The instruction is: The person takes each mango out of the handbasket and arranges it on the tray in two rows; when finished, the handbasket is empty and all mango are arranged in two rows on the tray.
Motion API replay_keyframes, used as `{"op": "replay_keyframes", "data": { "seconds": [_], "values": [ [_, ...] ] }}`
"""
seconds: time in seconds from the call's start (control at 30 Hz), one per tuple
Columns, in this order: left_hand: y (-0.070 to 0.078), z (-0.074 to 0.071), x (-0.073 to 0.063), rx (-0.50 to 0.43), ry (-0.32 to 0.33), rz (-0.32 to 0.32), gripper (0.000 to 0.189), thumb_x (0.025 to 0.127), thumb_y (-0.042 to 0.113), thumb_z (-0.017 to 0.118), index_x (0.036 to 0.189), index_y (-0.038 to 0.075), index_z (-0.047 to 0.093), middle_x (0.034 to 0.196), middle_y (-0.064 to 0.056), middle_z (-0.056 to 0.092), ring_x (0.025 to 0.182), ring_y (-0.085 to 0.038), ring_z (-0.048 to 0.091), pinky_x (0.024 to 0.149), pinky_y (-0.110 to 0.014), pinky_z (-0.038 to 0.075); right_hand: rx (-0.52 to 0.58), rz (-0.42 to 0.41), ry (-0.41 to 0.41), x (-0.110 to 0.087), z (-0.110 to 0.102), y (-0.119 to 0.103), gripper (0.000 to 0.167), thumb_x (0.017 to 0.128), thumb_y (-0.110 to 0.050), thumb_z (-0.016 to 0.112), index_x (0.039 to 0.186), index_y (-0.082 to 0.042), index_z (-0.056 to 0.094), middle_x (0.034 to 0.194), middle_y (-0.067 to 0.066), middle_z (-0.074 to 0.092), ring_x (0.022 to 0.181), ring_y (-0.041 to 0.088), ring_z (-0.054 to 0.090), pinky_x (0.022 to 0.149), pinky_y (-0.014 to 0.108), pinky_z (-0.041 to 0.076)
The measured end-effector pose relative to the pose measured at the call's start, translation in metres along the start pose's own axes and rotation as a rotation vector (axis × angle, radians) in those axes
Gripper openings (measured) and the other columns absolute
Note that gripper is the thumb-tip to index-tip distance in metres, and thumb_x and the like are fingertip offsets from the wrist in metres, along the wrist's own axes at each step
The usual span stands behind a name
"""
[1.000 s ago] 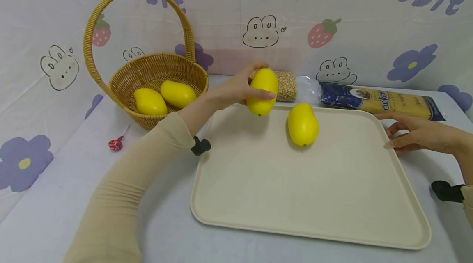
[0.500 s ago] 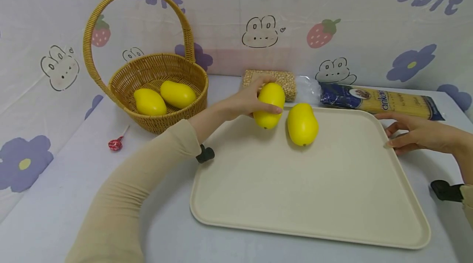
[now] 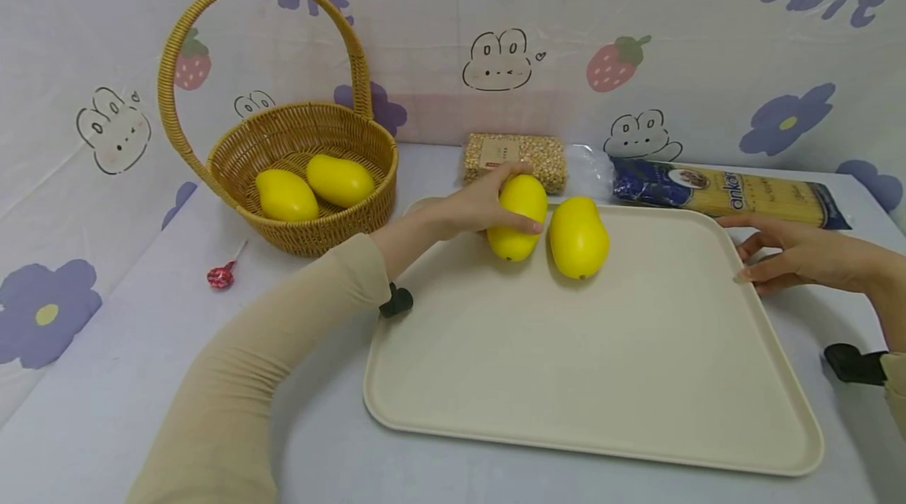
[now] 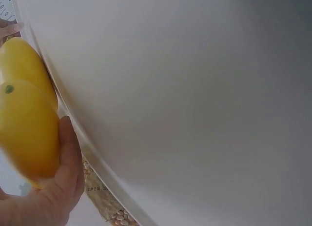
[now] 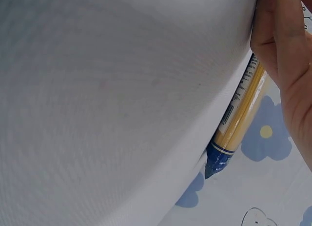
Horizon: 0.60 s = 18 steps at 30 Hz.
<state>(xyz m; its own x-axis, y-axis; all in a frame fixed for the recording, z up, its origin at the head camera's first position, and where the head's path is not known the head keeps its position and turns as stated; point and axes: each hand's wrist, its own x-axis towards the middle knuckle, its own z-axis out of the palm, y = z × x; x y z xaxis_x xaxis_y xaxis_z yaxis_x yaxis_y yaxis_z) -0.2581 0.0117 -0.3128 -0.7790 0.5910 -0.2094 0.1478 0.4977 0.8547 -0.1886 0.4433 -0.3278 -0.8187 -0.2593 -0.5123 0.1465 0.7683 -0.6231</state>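
My left hand (image 3: 476, 207) holds a yellow mango (image 3: 522, 201) near the back left of the beige tray (image 3: 594, 370), thumb across its near side and fingers behind it. Just to the right, close beside it, a second mango (image 3: 580, 240) lies on the tray. In the left wrist view the held mango (image 4: 29, 133) overlaps the other mango (image 4: 27, 65). My right hand (image 3: 807, 256) rests at the tray's right rim near the back corner, its fingers loosely bent and thumb tip at the edge.
A wicker basket (image 3: 297, 240) with a tall handle stands at the back left, two mangoes (image 3: 340, 181) inside. Behind the tray lie a bag of corn kernels (image 3: 545, 162) and a pack of spaghetti (image 3: 764, 193). A red lollipop (image 3: 221, 276) lies in front of the basket.
My left hand has lowered the mango toward the tray and brought it nearer, slightly right, beside the other mango. My right hand stays at the rim.
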Motion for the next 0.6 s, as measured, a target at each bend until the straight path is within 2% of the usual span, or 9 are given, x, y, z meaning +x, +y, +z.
{"op": "replay_keyframes", "data": {
  "seconds": [0.3,0.6],
  "values": [
    [-0.0033,0.0026,0.0018,0.055,0.021,0.015,0.094,0.079,0.034,0.082,0.154,0.024,0.026,0.159,-0.006,0.032,0.135,-0.026,0.042,0.119,-0.046,0.036,-0.006,0.001,-0.007,0.0007,-0.0007,0.0007,0.085,0.092,-0.019,0.068,0.154,-0.008,0.010,0.121,0.020,0.046,0.090,0.013,0.062,0.080,0.029,0.061],
    [-0.0063,0.0016,0.0000,0.089,-0.008,-0.021,0.096,0.080,0.038,0.081,0.155,0.025,0.023,0.159,-0.006,0.032,0.139,-0.025,0.039,0.122,-0.045,0.032,-0.008,0.000,-0.001,0.0020,-0.0008,0.0017,0.084,0.092,-0.019,0.068,0.154,-0.009,0.012,0.119,0.018,0.048,0.089,0.014,0.062,0.080,0.029,0.062]
  ]
}}
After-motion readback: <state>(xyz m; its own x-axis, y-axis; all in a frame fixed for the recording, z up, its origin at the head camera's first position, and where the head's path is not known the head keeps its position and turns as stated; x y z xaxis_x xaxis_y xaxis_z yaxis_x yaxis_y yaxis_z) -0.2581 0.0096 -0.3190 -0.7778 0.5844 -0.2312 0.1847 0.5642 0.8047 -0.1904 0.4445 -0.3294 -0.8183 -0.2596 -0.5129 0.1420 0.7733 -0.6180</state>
